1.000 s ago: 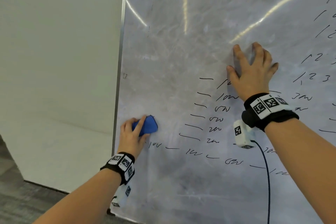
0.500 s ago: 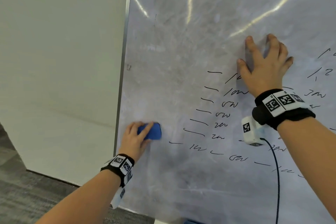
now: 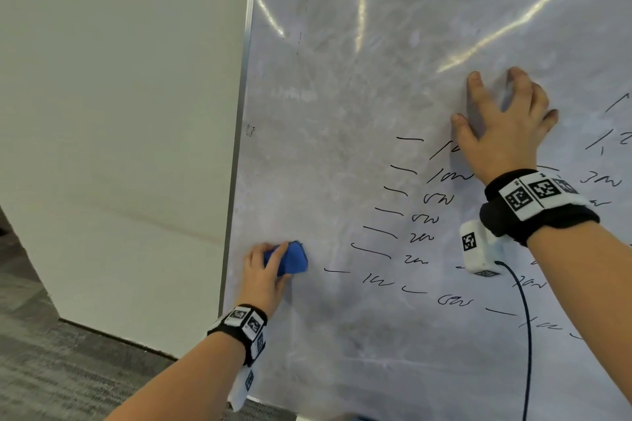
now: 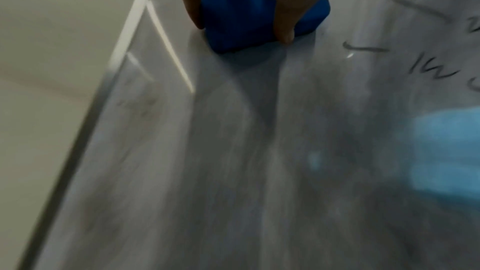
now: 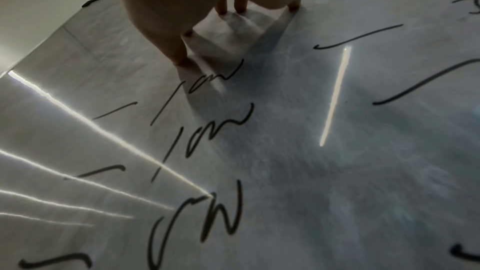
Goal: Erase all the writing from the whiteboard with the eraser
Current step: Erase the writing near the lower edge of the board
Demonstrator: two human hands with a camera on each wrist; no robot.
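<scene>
The whiteboard fills the right of the head view, smeared grey where ink was wiped. Black writing runs in rows across its middle and right. My left hand grips a blue eraser and presses it on the board's lower left, just left of a dash and "1cw". In the left wrist view the eraser sits between finger and thumb. My right hand leans on the board higher up, fingers spread, fingertips touching the surface, holding nothing.
The board's metal left edge borders a plain white wall. Grey carpet lies below. A black cable hangs from the right wrist camera in front of the board's lower right.
The left hand slid the eraser down and slightly right; the marks that were under the eraser at the lower left are gone. The right hand kept its place on the board.
</scene>
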